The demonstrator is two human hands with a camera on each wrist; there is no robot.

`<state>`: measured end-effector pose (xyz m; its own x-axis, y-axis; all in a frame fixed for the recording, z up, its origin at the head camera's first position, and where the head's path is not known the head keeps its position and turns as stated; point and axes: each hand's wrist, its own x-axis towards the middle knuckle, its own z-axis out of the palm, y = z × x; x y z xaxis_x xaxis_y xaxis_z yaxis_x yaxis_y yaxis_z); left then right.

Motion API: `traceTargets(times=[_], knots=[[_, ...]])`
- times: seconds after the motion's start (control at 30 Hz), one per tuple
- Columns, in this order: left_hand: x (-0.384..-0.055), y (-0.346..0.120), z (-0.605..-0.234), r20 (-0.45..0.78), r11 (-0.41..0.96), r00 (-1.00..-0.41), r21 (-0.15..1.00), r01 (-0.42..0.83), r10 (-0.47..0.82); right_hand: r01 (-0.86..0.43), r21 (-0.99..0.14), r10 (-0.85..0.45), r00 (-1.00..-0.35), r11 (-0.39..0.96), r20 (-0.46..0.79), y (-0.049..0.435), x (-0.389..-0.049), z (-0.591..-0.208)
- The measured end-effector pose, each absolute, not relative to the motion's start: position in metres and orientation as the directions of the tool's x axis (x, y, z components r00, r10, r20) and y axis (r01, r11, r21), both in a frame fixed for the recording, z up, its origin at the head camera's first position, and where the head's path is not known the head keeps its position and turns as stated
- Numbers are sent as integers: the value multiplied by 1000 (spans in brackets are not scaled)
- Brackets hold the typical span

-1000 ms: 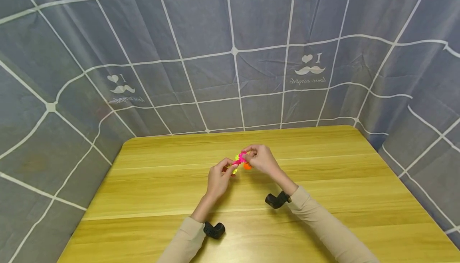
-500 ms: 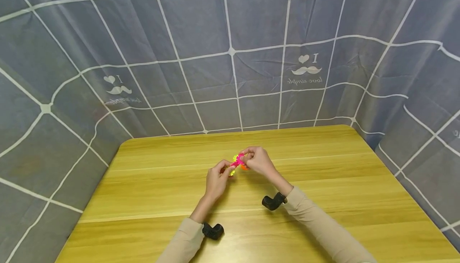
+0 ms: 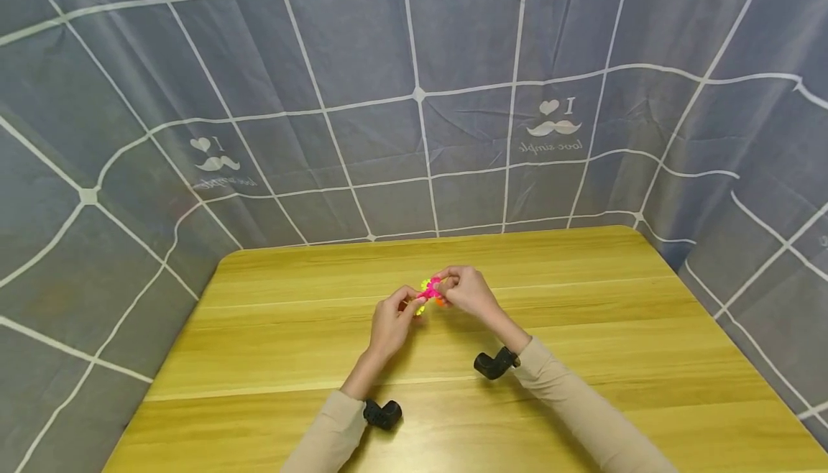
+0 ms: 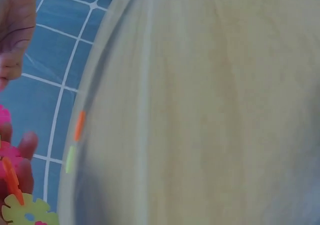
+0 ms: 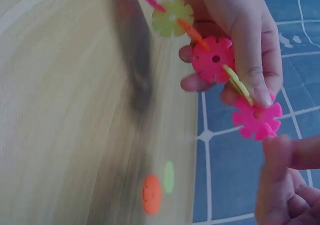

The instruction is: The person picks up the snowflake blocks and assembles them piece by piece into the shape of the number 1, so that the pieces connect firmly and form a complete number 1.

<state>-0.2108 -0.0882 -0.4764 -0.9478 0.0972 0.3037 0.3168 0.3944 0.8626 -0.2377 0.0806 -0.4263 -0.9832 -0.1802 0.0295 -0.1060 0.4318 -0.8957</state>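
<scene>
My left hand (image 3: 389, 323) pinches a pink snowflake disc (image 5: 257, 117) at the end of a linked chain. Along that chain, in the right wrist view, come a yellow disc (image 5: 237, 84), another pink disc (image 5: 209, 67), an orange disc (image 5: 192, 33), a pale yellow disc (image 5: 172, 18) and a pink disc seen edge-on (image 5: 151, 0). My right hand (image 3: 471, 292) pinches a pink piece (image 5: 267, 131) against the end disc. Fingers partly hide that joint. In the left wrist view the left hand (image 4: 24, 172) is cut off, with a yellow disc (image 4: 29, 212) below it.
A loose orange disc (image 5: 152, 194) and a light green disc (image 5: 169, 177) lie on the wooden table (image 3: 310, 358) near its far edge. Black wrist cameras (image 3: 383, 414) project from both sleeves. A grey gridded curtain (image 3: 362, 135) surrounds the table.
Both hands stay together with the pink pieces pinched between them. The right hand has shifted slightly toward the left hand, and the head view has moved a little.
</scene>
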Motion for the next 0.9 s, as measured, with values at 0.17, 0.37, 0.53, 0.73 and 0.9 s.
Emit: traceTargets(times=[0.17,0.37,0.53,0.73,0.9], knots=[[-213,-91,-473,260,445,-956,846,292,133,-81,-894,-200,-980,442,-10,84,-240,-431],[-214,-95,-473,216,484,-966,837,257,139,-29,-910,-218,-974,413,-68,86,-242,-430],[-214,-93,-472,226,514,-962,813,274,155,-22,-915,-220,-973,404,-74,88,-244,-430],[-213,-91,-470,248,541,-954,785,301,170,-19,-921,-215,-974,390,-71,90,-245,-432],[-214,-90,-470,282,581,-947,749,319,157,-12,-928,-221,-972,373,-76,93,-246,-430]])
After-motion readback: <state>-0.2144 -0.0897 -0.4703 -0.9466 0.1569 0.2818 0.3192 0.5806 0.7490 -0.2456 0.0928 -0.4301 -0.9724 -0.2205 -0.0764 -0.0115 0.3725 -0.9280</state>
